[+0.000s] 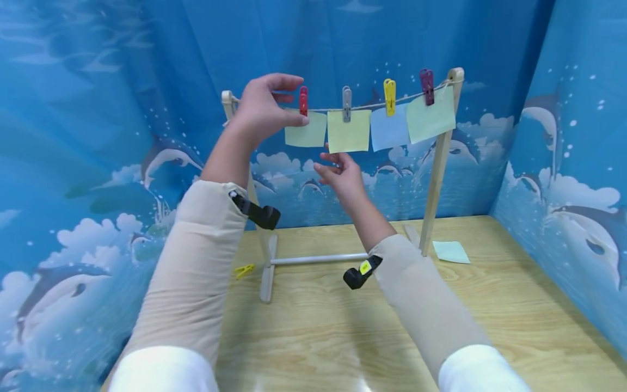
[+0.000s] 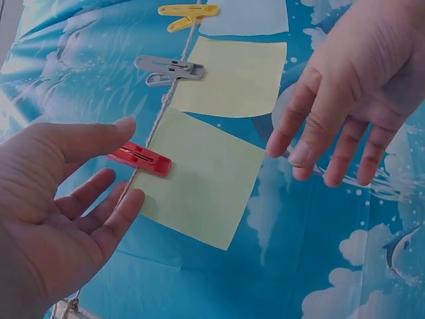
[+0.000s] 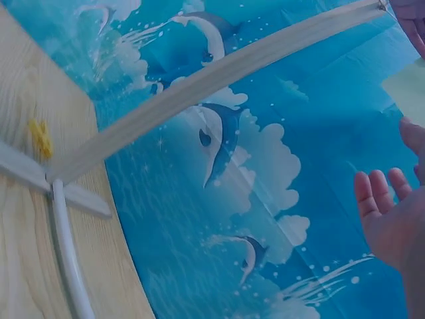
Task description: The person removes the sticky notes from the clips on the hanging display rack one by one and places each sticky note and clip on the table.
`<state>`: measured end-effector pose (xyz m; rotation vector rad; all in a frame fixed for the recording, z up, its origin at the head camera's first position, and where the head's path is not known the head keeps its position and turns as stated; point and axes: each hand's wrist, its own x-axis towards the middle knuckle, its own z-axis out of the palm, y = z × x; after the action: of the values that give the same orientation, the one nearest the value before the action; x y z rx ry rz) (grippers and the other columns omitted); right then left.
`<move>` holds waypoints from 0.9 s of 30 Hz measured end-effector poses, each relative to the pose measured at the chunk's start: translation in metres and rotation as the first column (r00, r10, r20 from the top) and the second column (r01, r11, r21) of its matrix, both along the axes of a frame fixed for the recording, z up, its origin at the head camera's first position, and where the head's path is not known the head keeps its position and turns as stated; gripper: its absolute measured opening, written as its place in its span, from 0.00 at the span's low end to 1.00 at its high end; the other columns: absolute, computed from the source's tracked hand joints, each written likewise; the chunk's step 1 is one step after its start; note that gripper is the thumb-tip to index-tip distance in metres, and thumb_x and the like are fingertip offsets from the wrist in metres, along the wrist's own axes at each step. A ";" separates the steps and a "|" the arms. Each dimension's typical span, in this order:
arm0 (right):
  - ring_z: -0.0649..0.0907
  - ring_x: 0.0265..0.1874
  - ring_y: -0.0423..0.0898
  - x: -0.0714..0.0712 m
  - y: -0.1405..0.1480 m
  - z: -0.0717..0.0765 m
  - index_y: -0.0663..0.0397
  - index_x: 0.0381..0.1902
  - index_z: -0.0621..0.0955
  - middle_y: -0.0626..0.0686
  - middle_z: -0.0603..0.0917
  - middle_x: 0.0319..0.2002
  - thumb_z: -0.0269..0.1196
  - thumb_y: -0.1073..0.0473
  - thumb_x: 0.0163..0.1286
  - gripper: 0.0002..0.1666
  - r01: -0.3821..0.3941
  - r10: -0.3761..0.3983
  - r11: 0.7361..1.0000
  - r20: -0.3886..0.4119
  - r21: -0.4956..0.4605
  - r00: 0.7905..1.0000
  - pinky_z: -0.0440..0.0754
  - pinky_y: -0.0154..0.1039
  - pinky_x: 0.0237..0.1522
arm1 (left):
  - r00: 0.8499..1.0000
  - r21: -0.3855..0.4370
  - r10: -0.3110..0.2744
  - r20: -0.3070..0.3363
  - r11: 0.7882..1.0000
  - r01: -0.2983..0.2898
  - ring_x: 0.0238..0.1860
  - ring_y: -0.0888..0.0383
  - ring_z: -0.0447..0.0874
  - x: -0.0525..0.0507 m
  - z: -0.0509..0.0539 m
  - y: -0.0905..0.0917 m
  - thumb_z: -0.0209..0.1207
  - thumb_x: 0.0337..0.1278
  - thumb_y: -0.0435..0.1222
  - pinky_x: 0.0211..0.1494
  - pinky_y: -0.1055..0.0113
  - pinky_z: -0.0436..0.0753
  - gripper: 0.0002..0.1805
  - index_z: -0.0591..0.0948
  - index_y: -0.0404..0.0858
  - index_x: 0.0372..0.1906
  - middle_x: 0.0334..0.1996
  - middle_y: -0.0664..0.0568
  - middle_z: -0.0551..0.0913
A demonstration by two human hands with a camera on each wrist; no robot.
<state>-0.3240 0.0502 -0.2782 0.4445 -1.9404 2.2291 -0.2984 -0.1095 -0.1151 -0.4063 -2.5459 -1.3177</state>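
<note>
A red clothespin [image 2: 141, 159] clips a pale green paper square [image 2: 202, 179] to the string. My left hand [image 1: 266, 109] is beside this clothespin, its thumb and fingers spread apart around it without pinching it. Below the hanging papers, my right hand [image 1: 343, 177] has loosely extended fingers and holds nothing; in the left wrist view its fingertips are close to the green square's corner, and contact cannot be told. Along the same string, a grey clothespin [image 1: 346, 103] holds a yellow square [image 1: 349, 133], a yellow clothespin [image 1: 389, 97] a blue square [image 1: 389, 128], and a purple clothespin [image 1: 427, 87] another green square [image 1: 433, 117].
Two wooden posts, the right one [image 1: 441, 163] fully seen, carry the string; a white bar [image 1: 318, 258] joins them low down. On the table [image 1: 313, 326] lie a yellow clothespin [image 1: 244, 271] and a pale green square [image 1: 450, 251]. A dolphin-patterned curtain [image 1: 122, 136] stands behind.
</note>
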 end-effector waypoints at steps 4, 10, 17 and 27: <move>0.79 0.56 0.46 -0.005 -0.007 0.000 0.43 0.70 0.69 0.48 0.76 0.60 0.62 0.60 0.71 0.31 -0.035 0.035 0.991 -0.004 -0.130 0.999 0.80 0.44 0.56 | 1.000 -0.029 -0.022 0.007 0.999 0.022 0.61 0.60 0.74 -0.004 0.001 0.000 0.70 0.53 0.38 0.60 0.64 0.78 0.33 0.75 0.52 0.66 0.61 0.56 0.77; 0.78 0.57 0.45 -0.007 -0.014 0.003 0.43 0.69 0.69 0.47 0.77 0.60 0.62 0.61 0.70 0.31 -0.044 0.045 0.969 -0.003 -0.241 0.999 0.79 0.45 0.56 | 0.999 -0.011 -0.042 0.020 0.999 0.042 0.54 0.60 0.79 -0.007 0.002 -0.002 0.66 0.58 0.42 0.57 0.66 0.80 0.27 0.77 0.49 0.64 0.56 0.53 0.80; 0.80 0.52 0.49 -0.005 -0.016 0.005 0.49 0.67 0.70 0.58 0.76 0.60 0.61 0.61 0.70 0.28 -0.069 0.076 0.940 0.008 -0.334 0.997 0.79 0.44 0.56 | 0.999 -0.006 -0.015 0.031 1.000 0.015 0.51 0.60 0.79 -0.008 0.003 0.000 0.64 0.60 0.43 0.54 0.67 0.81 0.23 0.80 0.47 0.61 0.54 0.54 0.81; 0.85 0.38 0.47 -0.002 -0.016 0.008 0.57 0.41 0.77 0.52 0.84 0.36 0.61 0.63 0.71 0.03 -0.089 0.082 0.912 -0.035 -0.401 0.996 0.84 0.41 0.47 | 0.998 -0.003 -0.010 0.061 1.000 0.010 0.51 0.60 0.79 -0.009 0.001 -0.002 0.65 0.59 0.42 0.54 0.66 0.81 0.22 0.80 0.46 0.59 0.53 0.54 0.81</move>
<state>-0.3257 0.0345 -0.2702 0.4910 -1.4166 2.5809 -0.3070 -0.1110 -0.1137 -0.3856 -2.5986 -1.3497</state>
